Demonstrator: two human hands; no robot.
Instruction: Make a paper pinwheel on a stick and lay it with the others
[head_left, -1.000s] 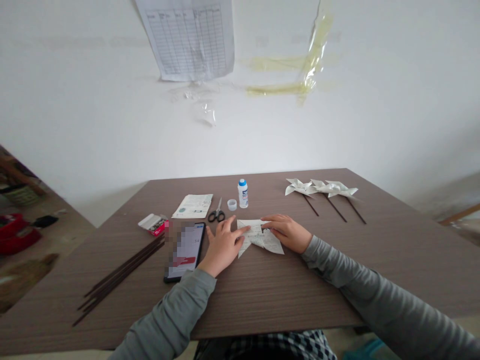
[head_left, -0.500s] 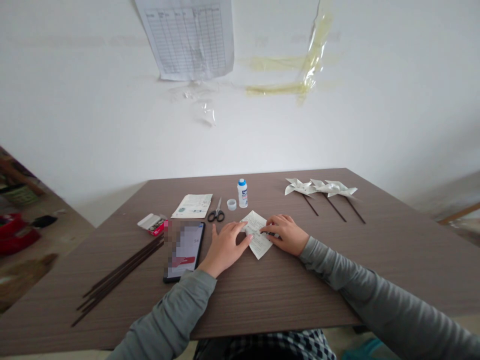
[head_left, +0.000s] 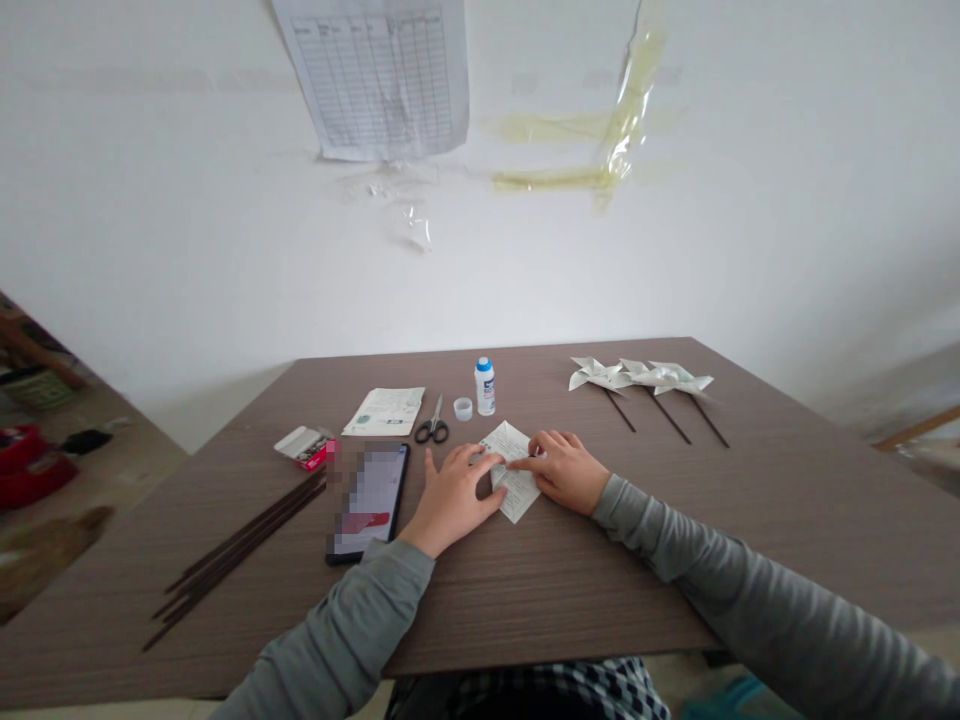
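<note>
A small square of printed paper point(head_left: 517, 497) lies turned cornerwise on the table, with both my hands on it. My left hand point(head_left: 455, 497) rests at its left side, thumb and fingers apart, the fingertips pressing on the sheet. From the right, my right hand point(head_left: 568, 472) reaches over the paper with its index finger stretched onto the middle. Its other fingers are curled, and a small dark spot shows between them; I cannot make out what it is. Beyond the paper stand a white glue bottle point(head_left: 486, 388) with a blue top and a small translucent cap point(head_left: 463, 408).
Scissors point(head_left: 432, 428), a paper sheet point(head_left: 385, 411), a phone point(head_left: 375, 505), an open red-and-white box point(head_left: 306, 447) and several dark sticks point(head_left: 240, 550) lie to the left. Three paper pinwheels point(head_left: 596, 374) on sticks lie at the back right. A white wall point(head_left: 375, 300) rises behind the table.
My right hand has shifted slightly left, its index finger now straighter and nearer my left fingertips. The left index finger has slid a little right over the paper.
</note>
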